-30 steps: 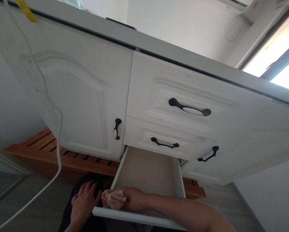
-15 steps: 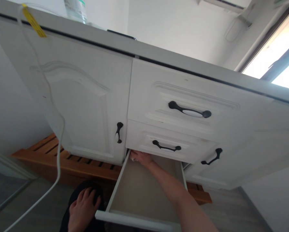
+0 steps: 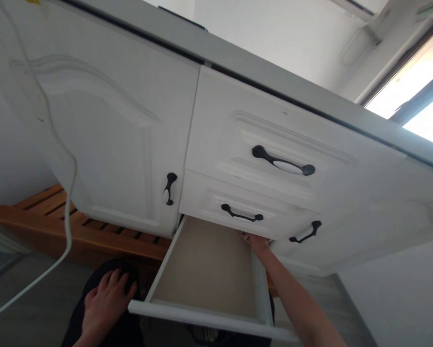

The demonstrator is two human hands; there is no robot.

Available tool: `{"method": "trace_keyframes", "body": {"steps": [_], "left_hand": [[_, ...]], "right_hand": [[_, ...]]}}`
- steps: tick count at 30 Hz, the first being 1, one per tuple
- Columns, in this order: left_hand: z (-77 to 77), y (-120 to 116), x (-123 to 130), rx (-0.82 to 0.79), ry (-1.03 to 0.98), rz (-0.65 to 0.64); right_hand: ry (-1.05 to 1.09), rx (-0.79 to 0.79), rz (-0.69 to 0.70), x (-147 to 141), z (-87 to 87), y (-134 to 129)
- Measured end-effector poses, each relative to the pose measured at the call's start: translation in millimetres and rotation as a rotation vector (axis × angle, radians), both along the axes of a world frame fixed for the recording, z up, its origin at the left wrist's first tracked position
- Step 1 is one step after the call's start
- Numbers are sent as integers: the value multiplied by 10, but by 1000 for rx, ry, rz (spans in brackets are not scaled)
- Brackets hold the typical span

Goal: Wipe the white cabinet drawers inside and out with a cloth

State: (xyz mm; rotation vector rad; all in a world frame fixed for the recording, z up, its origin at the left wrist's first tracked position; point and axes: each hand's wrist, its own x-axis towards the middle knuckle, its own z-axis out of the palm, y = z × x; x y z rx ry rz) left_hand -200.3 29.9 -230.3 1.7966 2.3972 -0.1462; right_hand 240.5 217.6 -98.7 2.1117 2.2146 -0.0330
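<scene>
The bottom drawer (image 3: 202, 315) of a white cabinet stands pulled out, and its beige floor looks bare. My right hand (image 3: 257, 241) reaches into the drawer's far right corner, under the shut middle drawer (image 3: 238, 212). Only the back of that hand shows, so whether it holds anything is hidden. My left hand (image 3: 106, 299) rests flat, fingers spread, on my dark-trousered knee to the left of the drawer front.
Above are a shut top drawer (image 3: 283, 161) with a black handle and a shut cabinet door (image 3: 111, 144) on the left. A white cable (image 3: 66, 193) hangs in front of that door. A slatted wooden rack (image 3: 57, 226) lies on the floor below. A bright window (image 3: 419, 106) is at the upper right.
My right hand, which gripped a pale cloth at the drawer's front edge, went to the back left corner and has now slid to the back right corner. The left hand stayed on my knee.
</scene>
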Motion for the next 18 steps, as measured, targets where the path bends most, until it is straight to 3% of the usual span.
{"method": "trace_keyframes", "body": {"steps": [7,12,15,18], "left_hand": [[56,-2,87,-7,-6,-54],[64,-59,3,-1,19,-21],[31,-78,-38,0,17,-17],[-19,-61,-33,-2,23,-12]], "right_hand": [[-112,-166,72,-29,246,-232],[-111,-338,186,41,458,-962],[-25,-552,265,137,582,-1442],[253,-801,161,209,673,-1675]]}}
